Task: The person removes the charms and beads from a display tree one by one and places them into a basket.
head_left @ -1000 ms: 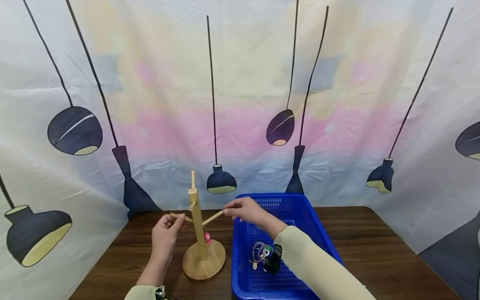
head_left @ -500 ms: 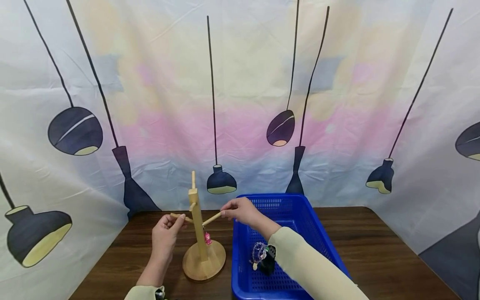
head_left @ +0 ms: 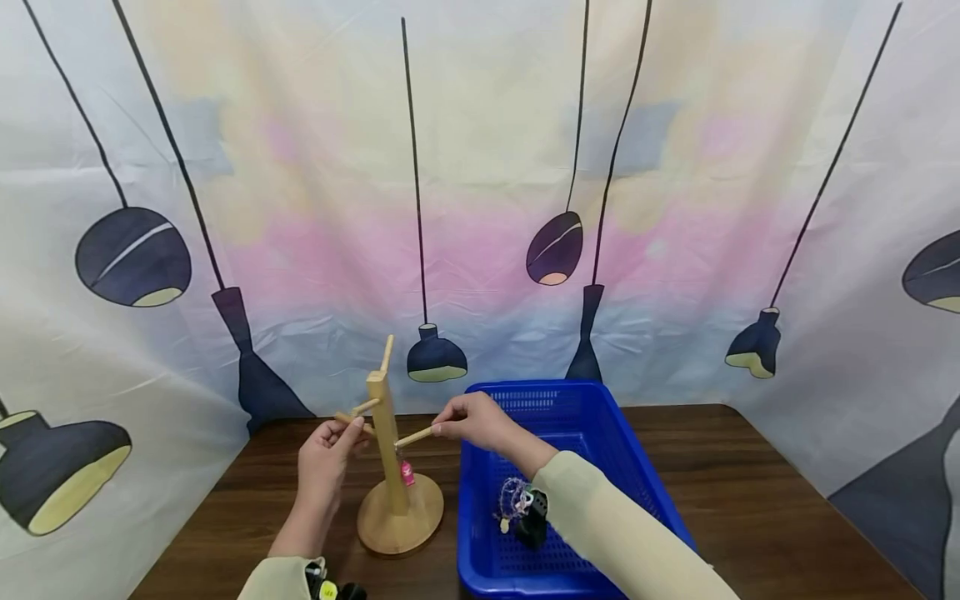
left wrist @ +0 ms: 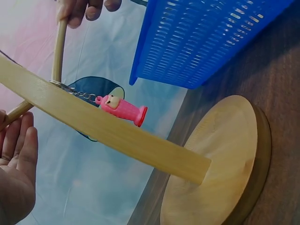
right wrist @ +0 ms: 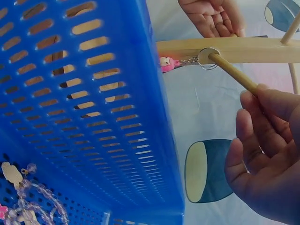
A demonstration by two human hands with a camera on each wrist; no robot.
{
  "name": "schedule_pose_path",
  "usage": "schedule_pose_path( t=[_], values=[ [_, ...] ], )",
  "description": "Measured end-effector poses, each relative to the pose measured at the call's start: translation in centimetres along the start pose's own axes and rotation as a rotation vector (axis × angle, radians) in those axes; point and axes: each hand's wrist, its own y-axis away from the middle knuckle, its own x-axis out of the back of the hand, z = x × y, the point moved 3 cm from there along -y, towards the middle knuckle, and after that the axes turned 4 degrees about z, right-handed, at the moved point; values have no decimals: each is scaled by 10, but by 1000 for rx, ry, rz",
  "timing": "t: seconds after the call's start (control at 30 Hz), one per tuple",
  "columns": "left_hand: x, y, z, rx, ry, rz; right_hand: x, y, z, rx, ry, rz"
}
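A wooden peg stand (head_left: pixel 386 442) with a round base stands on the table, its pegs jutting out at different heights. My left hand (head_left: pixel 322 458) pinches a peg on the post's left side between thumb and fingers. On the other side, my right hand (head_left: pixel 483 429) holds the outer end of the right peg (head_left: pixel 414 437). From that peg, close to the post, hangs a pink figure keychain (left wrist: pixel 123 108); its metal ring (right wrist: pixel 208 58) loops around the wood in the right wrist view. In the left wrist view the post crosses in front of part of the left peg.
A blue plastic basket (head_left: pixel 468 533) with slotted walls stands right of the stand, under my right forearm. Inside lies a clear beaded bracelet (right wrist: pixel 42 201) with small charms. A cloth backdrop (head_left: pixel 480 208) printed with lamps hangs behind the brown wooden table (head_left: pixel 720 492).
The stand has turned slightly, so an upper peg shows further left and the top peg leans right. Both hands keep hold of their pegs. The head view has shifted a little.
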Motion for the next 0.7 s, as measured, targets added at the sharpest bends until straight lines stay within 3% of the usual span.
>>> schedule_pose_path(
  t=[0.33, 0.7],
  values=[
    [-1, -12, -1, 41, -16, -14, -8, 6, -18, 96, 102, -67],
    [-11, -26, -4, 47, -100, -67, -25, 9, -26, 214, 99, -139]
  ],
)
